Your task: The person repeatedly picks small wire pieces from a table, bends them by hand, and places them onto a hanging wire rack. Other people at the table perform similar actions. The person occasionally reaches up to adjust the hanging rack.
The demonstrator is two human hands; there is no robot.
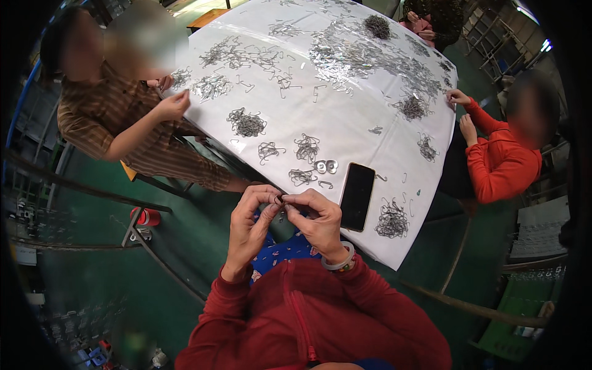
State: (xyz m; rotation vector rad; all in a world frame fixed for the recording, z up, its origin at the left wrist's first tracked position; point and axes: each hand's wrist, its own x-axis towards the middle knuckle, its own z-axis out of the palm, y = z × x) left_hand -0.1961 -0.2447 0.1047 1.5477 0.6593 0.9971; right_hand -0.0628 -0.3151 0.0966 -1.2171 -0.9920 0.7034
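Note:
My left hand and my right hand meet in front of me, just off the near edge of the white-covered table. Thumbs and fingers of both hands pinch a small dark metal piece, mostly hidden by the fingertips; its exact kind cannot be made out. Beyond my hands lie a small heap of bent wire hooks, a single hook and two round metal pieces. Close to my right hand, a black-screened phone lies flat.
More heaps of wire hooks and a wide spread of shiny flat metal pieces cover parts of the table. Co-workers' hands are at the left edge, right edge and far end. A red bucket stands left, beside metal rails.

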